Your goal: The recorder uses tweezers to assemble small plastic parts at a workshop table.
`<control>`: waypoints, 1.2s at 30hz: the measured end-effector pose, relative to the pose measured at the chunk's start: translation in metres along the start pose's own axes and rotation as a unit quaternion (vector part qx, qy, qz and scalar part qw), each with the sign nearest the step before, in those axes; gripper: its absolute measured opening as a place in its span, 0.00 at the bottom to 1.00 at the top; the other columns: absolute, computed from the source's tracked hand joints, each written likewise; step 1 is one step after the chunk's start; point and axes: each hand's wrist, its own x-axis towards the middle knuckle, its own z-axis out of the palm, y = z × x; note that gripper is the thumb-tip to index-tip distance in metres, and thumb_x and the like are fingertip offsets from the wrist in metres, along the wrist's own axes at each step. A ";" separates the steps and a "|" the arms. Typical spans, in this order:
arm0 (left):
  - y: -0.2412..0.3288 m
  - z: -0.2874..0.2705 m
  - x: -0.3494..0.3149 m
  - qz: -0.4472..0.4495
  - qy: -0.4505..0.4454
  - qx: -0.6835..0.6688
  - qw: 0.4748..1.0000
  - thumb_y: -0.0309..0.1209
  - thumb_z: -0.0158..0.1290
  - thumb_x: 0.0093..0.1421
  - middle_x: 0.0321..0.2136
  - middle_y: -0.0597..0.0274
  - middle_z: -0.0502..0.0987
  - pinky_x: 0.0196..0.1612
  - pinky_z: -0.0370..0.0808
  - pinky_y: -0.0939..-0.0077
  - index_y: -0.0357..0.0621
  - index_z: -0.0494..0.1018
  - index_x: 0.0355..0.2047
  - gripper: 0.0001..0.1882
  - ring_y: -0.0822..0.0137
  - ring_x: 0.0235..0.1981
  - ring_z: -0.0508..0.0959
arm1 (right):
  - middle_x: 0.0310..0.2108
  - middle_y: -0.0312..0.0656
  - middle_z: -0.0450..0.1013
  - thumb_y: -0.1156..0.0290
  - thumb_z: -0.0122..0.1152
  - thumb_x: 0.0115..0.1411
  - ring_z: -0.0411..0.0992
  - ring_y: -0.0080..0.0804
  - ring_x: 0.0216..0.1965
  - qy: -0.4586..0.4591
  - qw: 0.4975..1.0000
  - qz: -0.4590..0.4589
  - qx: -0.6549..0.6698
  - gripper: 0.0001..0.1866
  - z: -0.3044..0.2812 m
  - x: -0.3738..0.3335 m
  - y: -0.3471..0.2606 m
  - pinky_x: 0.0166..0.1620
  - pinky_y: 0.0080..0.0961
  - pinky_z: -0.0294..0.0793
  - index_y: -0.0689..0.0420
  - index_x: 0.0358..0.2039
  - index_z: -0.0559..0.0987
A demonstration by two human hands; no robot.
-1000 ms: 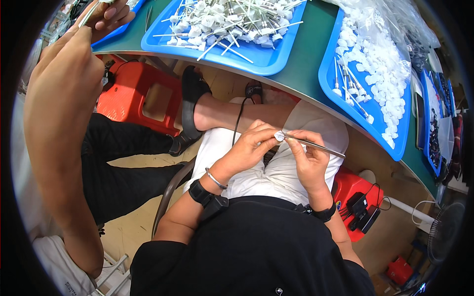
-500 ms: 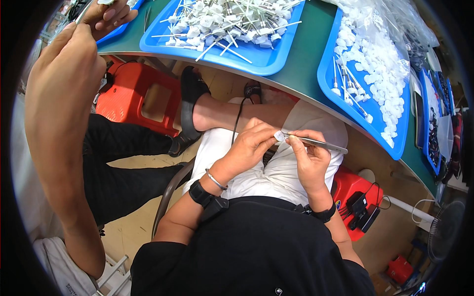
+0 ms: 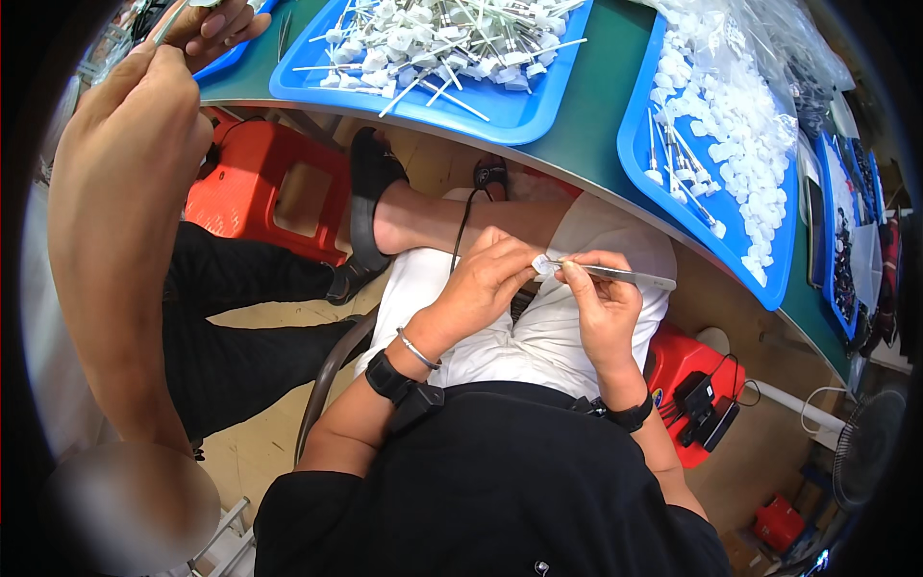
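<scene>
Over my lap, my left hand [image 3: 488,276] pinches a small white plastic piece [image 3: 544,265] between thumb and fingers. Metal tweezers [image 3: 620,276] lie in the grip of my right hand [image 3: 606,298], their tips meeting the white piece from the right. What the tips hold there is too small to make out. Ahead on the table, a blue tray [image 3: 538,120] carries a heap of white pieces with thin rods [image 3: 433,48]. To its right, another blue tray [image 3: 663,197] has loose white pieces [image 3: 745,163] and several rodded ones.
A co-worker's arm [image 3: 120,240] reaches up along the left side, the hand holding something small. The green table's edge [image 3: 577,178] curves ahead of my knees. Red stools [image 3: 255,183] stand left and right, with black devices [image 3: 707,409] on the right one. A fan [image 3: 865,452] is at far right.
The tweezers have tilted slightly in my right hand, and the white piece has turned a little. My left hand stays nearly in place. The co-worker's arm has shifted slightly.
</scene>
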 end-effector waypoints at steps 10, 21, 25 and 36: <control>0.000 0.003 -0.001 -0.001 -0.001 -0.011 1.000 0.22 0.56 0.55 0.32 0.59 0.75 0.40 0.70 0.67 0.40 0.76 0.40 0.11 0.58 0.36 0.69 | 0.33 0.41 0.75 0.79 0.60 0.60 0.75 0.22 0.35 -0.003 0.998 0.049 0.043 0.07 -0.002 0.001 -0.001 0.41 0.18 0.74 0.63 0.39 0.73; -0.002 0.003 -0.001 0.001 0.001 -0.007 1.000 0.22 0.57 0.54 0.32 0.61 0.76 0.39 0.70 0.68 0.41 0.76 0.38 0.10 0.59 0.35 0.69 | 0.33 0.40 0.75 0.78 0.60 0.60 0.75 0.22 0.35 -0.006 0.997 0.048 0.052 0.08 -0.002 0.001 0.000 0.41 0.18 0.74 0.62 0.39 0.73; -0.002 0.003 -0.001 0.011 0.006 0.012 1.000 0.22 0.58 0.53 0.31 0.62 0.76 0.38 0.69 0.70 0.42 0.77 0.37 0.10 0.60 0.33 0.70 | 0.33 0.40 0.76 0.79 0.62 0.58 0.75 0.24 0.35 -0.008 0.999 -0.020 -0.036 0.06 -0.002 0.000 0.004 0.40 0.19 0.74 0.63 0.37 0.76; -0.002 0.005 -0.003 0.015 0.027 0.018 0.999 0.22 0.58 0.53 0.27 0.61 0.74 0.35 0.69 0.69 0.41 0.77 0.36 0.08 0.60 0.30 0.69 | 0.32 0.41 0.77 0.79 0.62 0.58 0.76 0.26 0.33 -0.011 0.987 -0.101 -0.128 0.06 -0.002 -0.002 0.005 0.38 0.21 0.75 0.63 0.36 0.76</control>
